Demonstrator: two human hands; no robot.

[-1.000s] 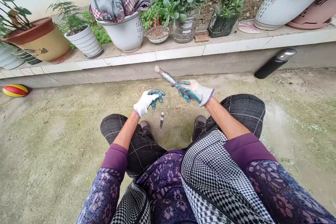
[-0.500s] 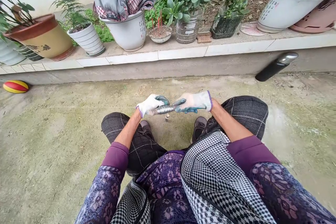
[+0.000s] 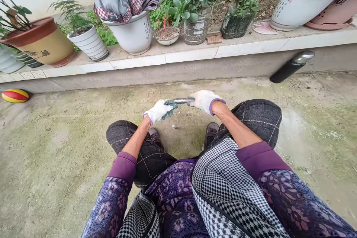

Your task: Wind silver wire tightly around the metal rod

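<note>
I sit with my knees apart over a concrete floor. Both hands wear white gloves with blue-green palms. A short silver threaded rod (image 3: 180,100) lies level between them. My left hand (image 3: 158,111) is closed on its left end. My right hand (image 3: 204,100) is closed on its right end. Below the rod, a small metal piece (image 3: 173,126) stands on the ground between my two shoes.
A tiled ledge (image 3: 192,54) ahead carries several plant pots, one white pot (image 3: 133,33) draped with grey and checked clothing. A black flask (image 3: 291,67) leans against the ledge at right. A red and yellow ball (image 3: 15,95) lies far left.
My right hand brought the rod down from a raised slant to level. My left hand, then empty, took hold of its left end. The view shifted slightly.
</note>
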